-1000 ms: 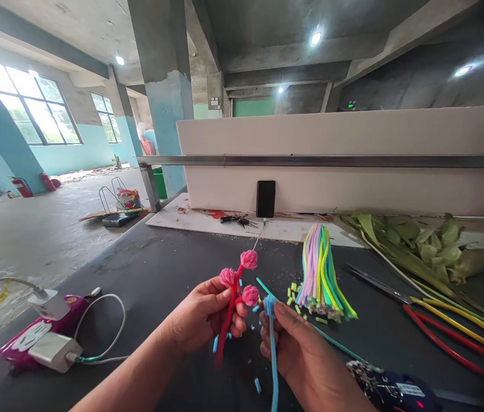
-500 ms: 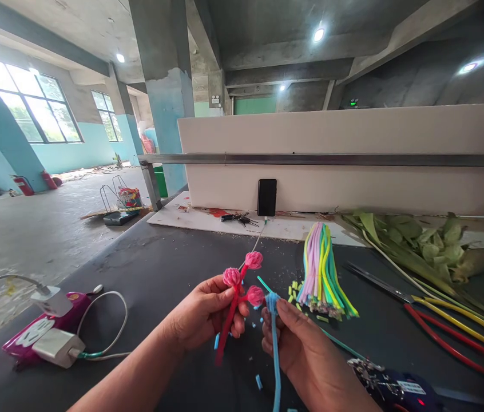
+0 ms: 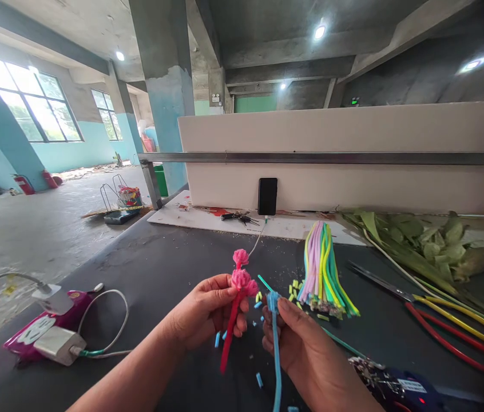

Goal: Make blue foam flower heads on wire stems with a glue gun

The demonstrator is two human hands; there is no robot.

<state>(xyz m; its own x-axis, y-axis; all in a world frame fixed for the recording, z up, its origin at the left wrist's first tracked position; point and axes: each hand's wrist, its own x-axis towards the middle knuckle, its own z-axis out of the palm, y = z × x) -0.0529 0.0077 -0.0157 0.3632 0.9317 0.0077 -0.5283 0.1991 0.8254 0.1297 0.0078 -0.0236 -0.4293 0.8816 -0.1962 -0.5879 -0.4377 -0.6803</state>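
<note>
Between the thumb and fingers of my left hand (image 3: 214,312) is a red pipe-cleaner stem (image 3: 227,343) topped by pink fuzzy balls (image 3: 241,279). My right hand (image 3: 306,349) pinches a blue pipe cleaner (image 3: 276,355), whose top is wound in a small coil around a thin green stick (image 3: 264,283). The stick passes behind my right hand and shows again on its far side. The two held pieces are close together but apart. Short blue cut bits (image 3: 260,380) lie on the dark table (image 3: 160,263) below my hands.
A bundle of coloured pipe cleaners (image 3: 321,269) stands beyond my right hand, with yellow-green snippets around it. Large scissors (image 3: 409,297), leaves (image 3: 431,246) and a dark device (image 3: 396,386) are at right. A phone (image 3: 268,196) leans at the back; a power strip (image 3: 48,326) lies left.
My left hand has turned the red stem, so its pink balls now bunch together and the stem stands more upright. My right hand is nearly unmoved, still holding the blue pipe cleaner.
</note>
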